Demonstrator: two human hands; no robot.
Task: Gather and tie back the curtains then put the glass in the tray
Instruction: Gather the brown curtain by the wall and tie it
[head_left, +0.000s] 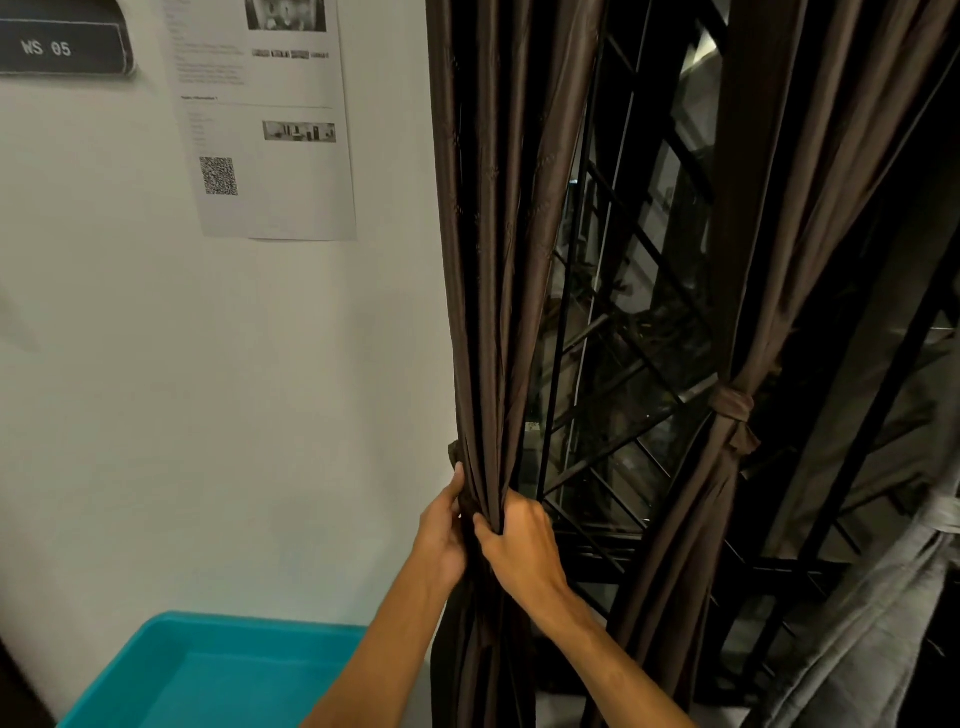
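Observation:
A dark brown curtain (491, 270) hangs at the window's left edge, bunched into a narrow bundle at waist height. My left hand (442, 525) grips the bundle from the left, where a strip of matching tie-back fabric (456, 453) shows just above the fingers. My right hand (522, 538) grips the same bundle from the right, fingers curled into the folds. A second brown curtain (748, 291) to the right is held in by a knotted tie-back (730, 405). A turquoise tray (171, 670) sits low at the left. No glass is in view.
A white wall (208, 389) carries a printed sheet with a QR code (265, 119) and a dark sign (57, 47) reading "WS 05". Black window bars (613, 322) show between the curtains. Grey fabric (872, 623) hangs at the lower right.

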